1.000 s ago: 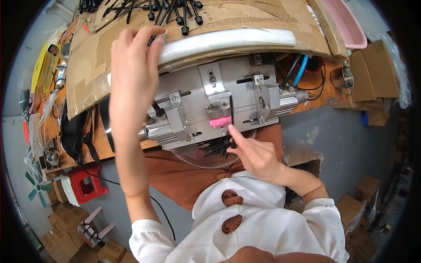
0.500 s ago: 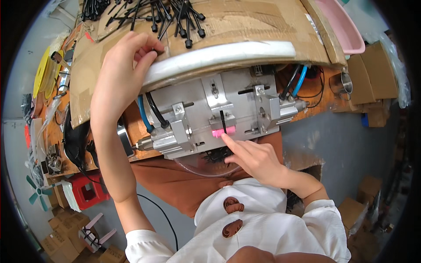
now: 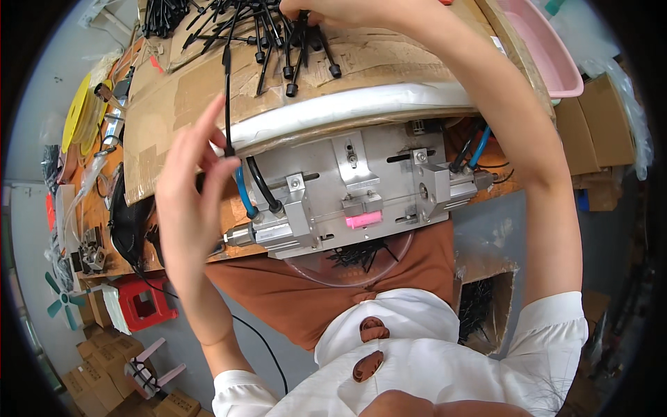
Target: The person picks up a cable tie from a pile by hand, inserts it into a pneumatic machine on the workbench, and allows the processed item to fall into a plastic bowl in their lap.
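Note:
My left hand (image 3: pixel 191 187) is raised beside the cardboard's front edge. A thin black rod (image 3: pixel 227 90) stands nearly upright with its lower end between my thumb and fingers. My right hand (image 3: pixel 326 12) reaches across to the heap of black knobbed rods (image 3: pixel 267 35); its fingers close on rods there, partly cut off by the picture's top edge. Below the cardboard lies a metal clamping fixture (image 3: pixel 326 167) with a cylinder block at each side. A pink piece (image 3: pixel 364 219) sits at its front middle, with no rod in it.
A white padded strip (image 3: pixel 347 104) lines the front edge of the cardboard sheet (image 3: pixel 389 62). A clear bowl (image 3: pixel 326 281) with black pieces rests on my lap. Blue hoses (image 3: pixel 244 191) rise from the fixture. A pink bin (image 3: pixel 549 55) stands far right, a red stool (image 3: pixel 142 306) lower left.
My right hand has gone from the fixture up to the heap of rods. The black rod has left the pink piece. My left hand has come down from the cardboard and now has a rod.

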Tool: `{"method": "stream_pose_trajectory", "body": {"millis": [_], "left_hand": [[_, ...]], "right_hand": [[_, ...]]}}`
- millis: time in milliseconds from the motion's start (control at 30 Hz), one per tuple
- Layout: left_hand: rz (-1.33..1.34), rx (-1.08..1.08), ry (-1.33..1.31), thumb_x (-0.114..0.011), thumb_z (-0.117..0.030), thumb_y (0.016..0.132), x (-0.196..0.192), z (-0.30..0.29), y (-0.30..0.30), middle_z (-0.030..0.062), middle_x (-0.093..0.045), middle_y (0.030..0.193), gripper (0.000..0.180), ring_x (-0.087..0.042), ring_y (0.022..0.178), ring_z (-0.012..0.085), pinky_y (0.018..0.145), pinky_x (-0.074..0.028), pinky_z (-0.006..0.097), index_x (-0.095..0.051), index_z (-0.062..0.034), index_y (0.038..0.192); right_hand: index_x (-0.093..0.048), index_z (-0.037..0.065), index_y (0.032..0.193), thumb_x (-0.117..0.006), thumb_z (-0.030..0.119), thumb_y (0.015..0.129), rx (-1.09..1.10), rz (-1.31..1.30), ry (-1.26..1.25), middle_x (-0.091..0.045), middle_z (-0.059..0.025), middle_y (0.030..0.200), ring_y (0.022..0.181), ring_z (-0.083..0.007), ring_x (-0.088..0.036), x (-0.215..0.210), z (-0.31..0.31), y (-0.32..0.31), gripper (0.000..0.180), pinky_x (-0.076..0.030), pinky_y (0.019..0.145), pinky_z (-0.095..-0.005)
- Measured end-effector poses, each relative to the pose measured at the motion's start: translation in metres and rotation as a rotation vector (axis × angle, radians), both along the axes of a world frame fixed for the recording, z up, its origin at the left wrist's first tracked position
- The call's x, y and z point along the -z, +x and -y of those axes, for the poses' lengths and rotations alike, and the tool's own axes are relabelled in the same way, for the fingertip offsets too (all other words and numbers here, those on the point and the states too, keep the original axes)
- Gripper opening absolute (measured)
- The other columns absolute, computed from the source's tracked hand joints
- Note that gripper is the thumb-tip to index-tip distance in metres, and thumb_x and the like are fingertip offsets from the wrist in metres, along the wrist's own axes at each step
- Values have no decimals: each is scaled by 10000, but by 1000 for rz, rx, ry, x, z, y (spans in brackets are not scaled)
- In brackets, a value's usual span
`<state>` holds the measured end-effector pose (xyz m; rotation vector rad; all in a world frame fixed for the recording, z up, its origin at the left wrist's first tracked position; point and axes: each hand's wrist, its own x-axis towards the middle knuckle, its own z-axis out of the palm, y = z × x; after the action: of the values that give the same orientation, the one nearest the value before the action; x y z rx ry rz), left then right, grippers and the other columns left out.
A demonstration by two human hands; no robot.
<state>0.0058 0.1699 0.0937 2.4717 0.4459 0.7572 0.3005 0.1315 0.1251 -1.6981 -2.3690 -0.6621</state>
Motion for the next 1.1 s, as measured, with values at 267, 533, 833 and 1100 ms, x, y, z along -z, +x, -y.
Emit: {"method": "stream_pose_trajectory", "body": {"millis": [267,533,833,1100], "left_hand": [[-168,74,197,-598,46,711,75,144,-33,111,-536,964,615,-491,787,227,710,-415,312,-466,73,1312],[-311,12,194,-580,61,730,95,167,-7,118,-490,1009,684,-466,853,251,760,-418,338,-356,69,1377],[-308,149,157,-571,16,740,68,141,-10,130,-484,958,664,-477,840,270,761,-434,354,-391,27,1378],[-13,29,259,-565,-81,886,0,1,74,112,-536,887,155,-517,824,245,749,-426,342,-606,-31,1027]], "right_hand": [[-552,-57,1201,-614,73,842,281,-799,196,-652,-98,744,645,-111,-572,-24,38,-21,387,-489,618,-265],[-623,-9,1116,-609,127,859,263,-1154,430,-642,-68,718,611,-124,-583,-48,136,-70,292,-485,578,-284],[-612,-45,1112,-720,-68,696,155,-873,310,-661,-102,798,580,-158,-618,73,224,-151,431,-488,497,-238],[-496,-84,1268,-670,-6,737,303,-759,77,-653,-78,857,556,-110,-559,138,219,-205,564,-438,470,-262]]}}
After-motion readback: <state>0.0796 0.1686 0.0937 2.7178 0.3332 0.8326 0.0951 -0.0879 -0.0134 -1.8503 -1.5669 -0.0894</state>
